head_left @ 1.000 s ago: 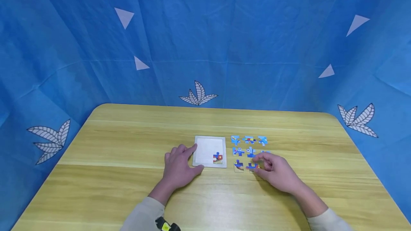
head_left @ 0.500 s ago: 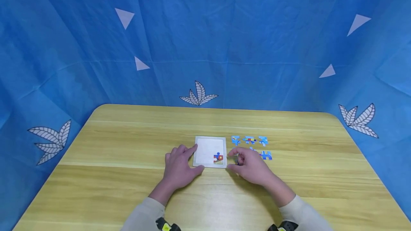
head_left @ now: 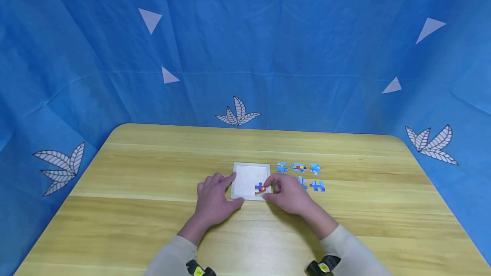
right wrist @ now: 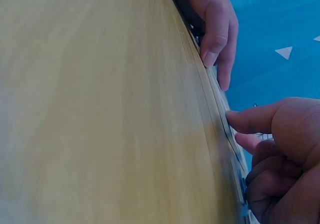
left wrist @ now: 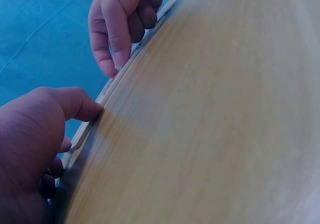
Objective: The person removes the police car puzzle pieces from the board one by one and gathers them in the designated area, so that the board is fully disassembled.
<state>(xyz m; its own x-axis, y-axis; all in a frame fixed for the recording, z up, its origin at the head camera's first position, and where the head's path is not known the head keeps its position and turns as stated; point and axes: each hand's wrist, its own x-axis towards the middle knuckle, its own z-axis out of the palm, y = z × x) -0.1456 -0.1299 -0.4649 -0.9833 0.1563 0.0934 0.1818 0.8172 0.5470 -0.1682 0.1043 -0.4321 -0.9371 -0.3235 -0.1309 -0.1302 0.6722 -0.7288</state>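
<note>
A blue cloth backdrop [head_left: 245, 54] printed with white leaves and triangles hangs behind a pale wooden table [head_left: 153, 225].

From your head camera: a white square puzzle tray [head_left: 245, 178] lies flat near the middle of the table. Your left hand [head_left: 213, 199] rests on the table at the tray's left edge, fingers fairly straight, index fingertip on the near left part of the frame and thumb against the near corner. Your right hand [head_left: 285, 194] sits at the tray's right near corner, fingers curled, thumb and forefinger at a blue-and-red puzzle piece [head_left: 260, 188] that lies in that corner of the tray — whether they pinch it or only touch it cannot be told. To the right of the tray, loose blue pieces [head_left: 299, 168] lie in a row of three, with two more [head_left: 316, 186] just nearer you, partly behind your right hand.

From your left wrist camera: your left hand's [left wrist: 30, 149] thumb tip presses the tray's thin edge [left wrist: 87, 131]. Your right hand [left wrist: 122, 18] shows beyond, fingers bent down onto the tray.

From your right wrist camera — blurred: your right hand's [right wrist: 280, 154] thumb points at the tray's edge [right wrist: 225, 124], the other fingers curled. Your left hand [right wrist: 212, 23] lies farther along that edge.
</note>
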